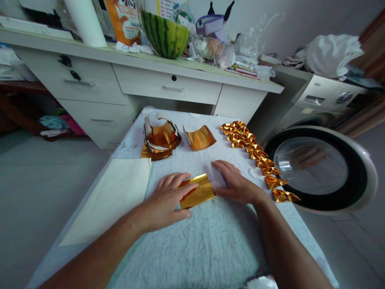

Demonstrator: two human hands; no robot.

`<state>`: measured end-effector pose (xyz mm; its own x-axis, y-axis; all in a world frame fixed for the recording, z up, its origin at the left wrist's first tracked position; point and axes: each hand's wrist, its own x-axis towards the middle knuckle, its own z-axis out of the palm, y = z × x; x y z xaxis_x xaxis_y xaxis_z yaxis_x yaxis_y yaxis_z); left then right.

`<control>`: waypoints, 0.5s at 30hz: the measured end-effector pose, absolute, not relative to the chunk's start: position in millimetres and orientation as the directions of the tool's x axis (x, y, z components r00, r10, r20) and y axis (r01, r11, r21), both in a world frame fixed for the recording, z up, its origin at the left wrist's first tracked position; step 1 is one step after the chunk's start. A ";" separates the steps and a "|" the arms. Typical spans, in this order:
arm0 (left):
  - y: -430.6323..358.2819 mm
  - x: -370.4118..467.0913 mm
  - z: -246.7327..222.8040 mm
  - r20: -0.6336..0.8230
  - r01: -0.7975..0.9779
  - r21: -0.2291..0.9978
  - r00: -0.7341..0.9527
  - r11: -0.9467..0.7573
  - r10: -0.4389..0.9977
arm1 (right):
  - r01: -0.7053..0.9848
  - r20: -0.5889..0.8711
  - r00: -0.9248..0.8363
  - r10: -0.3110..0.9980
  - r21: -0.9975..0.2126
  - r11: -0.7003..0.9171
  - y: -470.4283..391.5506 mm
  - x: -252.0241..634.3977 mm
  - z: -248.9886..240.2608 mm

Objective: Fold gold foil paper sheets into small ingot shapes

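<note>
A sheet of shiny gold foil paper (200, 190) lies on the cloth-covered table between my hands. My left hand (170, 196) rests on the sheet's left side, fingers stretched out and thumb apart. On the other side, my right hand (233, 182) is spread by the sheet's right edge, its thumb close to the corner. Beyond them sit a curled stack of gold foil paper (161, 138) and a smaller curved piece of gold foil (201, 138). Folded gold foil shapes (255, 152) run in an overlapping row down the table's right side.
White paper (111, 200) covers the table's left edge. A white desk (168, 90) stands behind, carrying half a watermelon (165, 36), a snack bag (124, 22) and clutter. At right, the washing machine's round door (319, 168) hangs open beside the table.
</note>
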<state>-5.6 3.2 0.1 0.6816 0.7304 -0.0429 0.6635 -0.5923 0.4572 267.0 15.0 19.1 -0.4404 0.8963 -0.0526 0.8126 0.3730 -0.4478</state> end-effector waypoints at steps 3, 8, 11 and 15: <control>2.8 -5.6 1.3 -0.012 0.648 0.467 0.685 -0.602 0.728 | 0.749 0.172 -0.428 0.887 -0.482 0.454 12.4 261.2 23.1; 2.6 -4.1 1.0 0.034 0.626 0.493 0.680 -0.604 0.732 | 0.657 0.196 -0.536 0.821 -0.514 0.552 4.5 238.6 27.5; 2.3 -3.3 1.4 0.069 0.620 0.494 0.671 -0.609 0.739 | 0.641 0.111 -0.616 0.780 -0.504 0.578 1.6 229.5 25.4; 1.4 -0.8 5.9 0.148 0.595 0.469 0.675 -0.652 0.722 | 0.648 0.045 -0.652 0.757 -0.485 0.587 0.6 225.6 22.9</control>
<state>-0.8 1.4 5.9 0.6754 0.7225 0.1477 0.5953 -0.6524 0.4690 225.6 0.6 22.9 -0.6524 0.7566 0.0446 0.6480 0.5873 -0.4850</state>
